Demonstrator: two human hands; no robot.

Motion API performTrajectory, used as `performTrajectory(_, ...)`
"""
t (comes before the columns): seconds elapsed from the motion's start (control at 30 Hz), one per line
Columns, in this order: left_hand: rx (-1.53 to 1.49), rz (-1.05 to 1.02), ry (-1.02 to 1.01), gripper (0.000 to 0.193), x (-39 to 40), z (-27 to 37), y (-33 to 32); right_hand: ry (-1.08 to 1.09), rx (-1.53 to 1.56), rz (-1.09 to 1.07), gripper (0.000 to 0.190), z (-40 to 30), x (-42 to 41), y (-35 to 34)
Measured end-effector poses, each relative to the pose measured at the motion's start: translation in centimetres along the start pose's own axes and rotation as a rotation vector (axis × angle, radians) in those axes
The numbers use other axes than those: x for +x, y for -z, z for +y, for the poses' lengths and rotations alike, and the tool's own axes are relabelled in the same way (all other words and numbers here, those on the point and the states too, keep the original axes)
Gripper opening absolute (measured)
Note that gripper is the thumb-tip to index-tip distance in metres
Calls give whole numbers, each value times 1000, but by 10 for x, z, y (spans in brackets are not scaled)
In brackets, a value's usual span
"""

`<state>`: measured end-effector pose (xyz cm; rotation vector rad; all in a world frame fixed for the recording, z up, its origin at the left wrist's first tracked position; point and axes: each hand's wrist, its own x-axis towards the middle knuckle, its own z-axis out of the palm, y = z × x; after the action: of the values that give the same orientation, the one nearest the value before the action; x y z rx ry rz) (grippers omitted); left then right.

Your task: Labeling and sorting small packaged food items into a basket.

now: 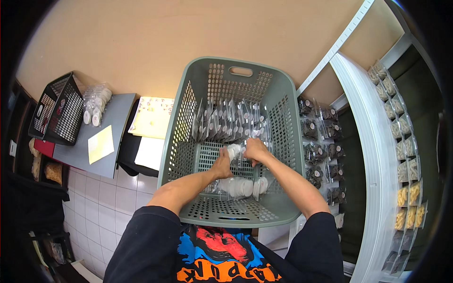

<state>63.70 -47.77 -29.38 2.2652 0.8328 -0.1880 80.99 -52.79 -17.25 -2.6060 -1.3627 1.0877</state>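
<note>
A large grey-green perforated plastic basket stands before me, and both my hands are inside it. My left hand holds the left side of a cluster of clear packets with white contents. On the cluster's right, my right hand has its fingers curled on the plastic, its fingertips partly hidden. Behind my hands, clear packets with dark contents stand upright in a row. More packets with white round contents lie along the basket's near side, below my wrists.
Left, a black perforated basket, packets with white round pieces and a yellow paper sit on a grey surface. Papers lie closer. Packets of dark items hang on the right, beside a white panel and more hanging packets.
</note>
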Motion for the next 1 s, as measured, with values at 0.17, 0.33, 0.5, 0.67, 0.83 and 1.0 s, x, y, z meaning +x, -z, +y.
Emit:
performTrajectory(0.17,-94,103,19,107,16,-1,-10,-14,124,163,19,4,-5,-10)
performTrajectory(0.33,-170,241,20,81,25,-5,-10,-96,287,142,15,11,4,-19)
performTrajectory(0.5,-319,162,120,87,28,12,-8,-63,433,131,21,13,11,-18)
performTrajectory(0.67,-284,152,39,80,32,20,-13,-105,313,-116,25,11,-9,-18)
performTrajectory(0.83,127,20,-62,64,52,-7,0,-92,-39,-440,21,-17,-54,-38)
performTrajectory(1.0,104,59,-72,48,45,-10,9,115,-213,-474,38,-44,-69,-62)
